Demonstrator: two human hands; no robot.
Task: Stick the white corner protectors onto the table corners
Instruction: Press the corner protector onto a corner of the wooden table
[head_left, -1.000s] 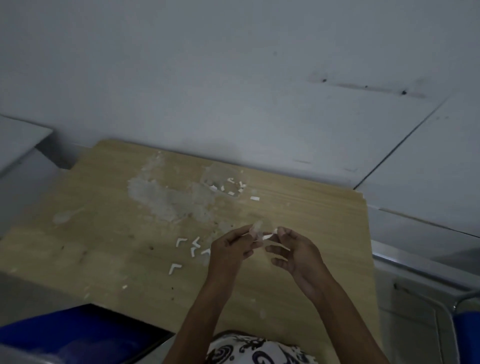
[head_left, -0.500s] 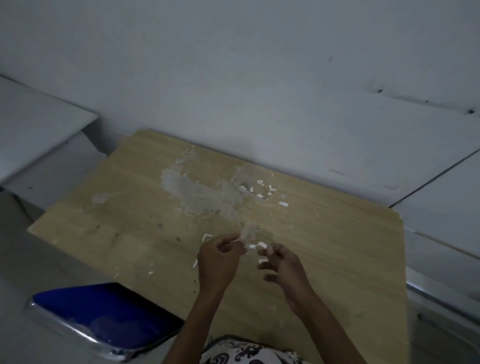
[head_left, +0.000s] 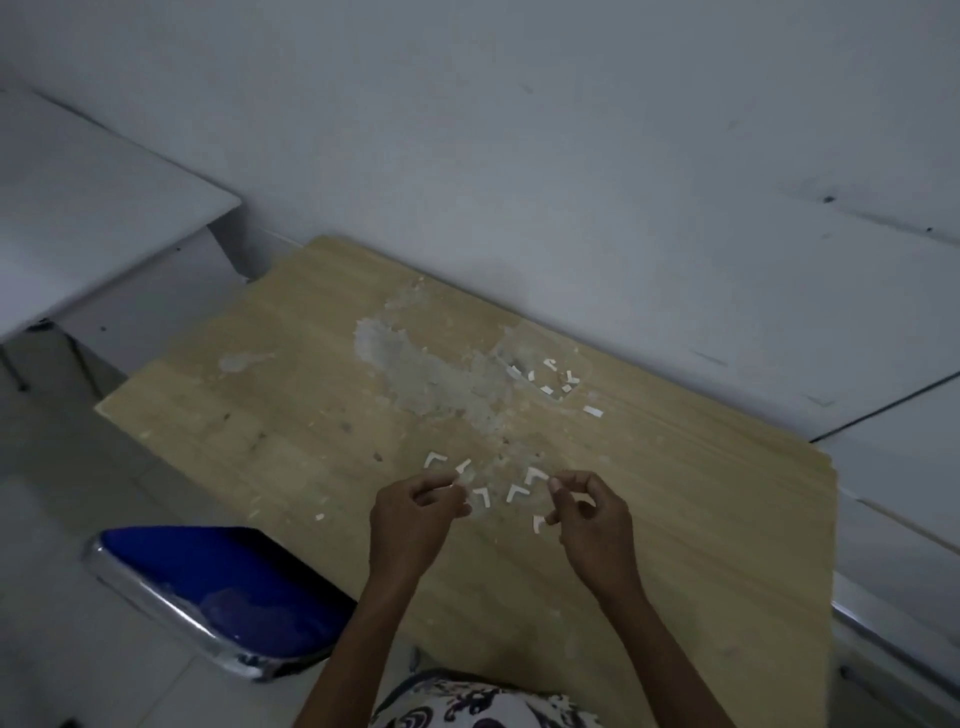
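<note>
Lying loose mid-desk: white corner protectors (head_left: 534, 474), between both hands. Left hand (head_left: 415, 512) curled, apparently pinching a thin strip; right hand (head_left: 589, 512) pinches a white piece. Desk (head_left: 675, 519) right edge unobstructed; blue chair (head_left: 218, 582) at left edge.

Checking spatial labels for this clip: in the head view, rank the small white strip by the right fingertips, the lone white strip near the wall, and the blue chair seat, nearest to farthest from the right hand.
1. Small white strip, just left of the right hand.
2. Lone white strip, farther back, toward the wall.
3. Blue chair seat, far left, off the table.
</note>
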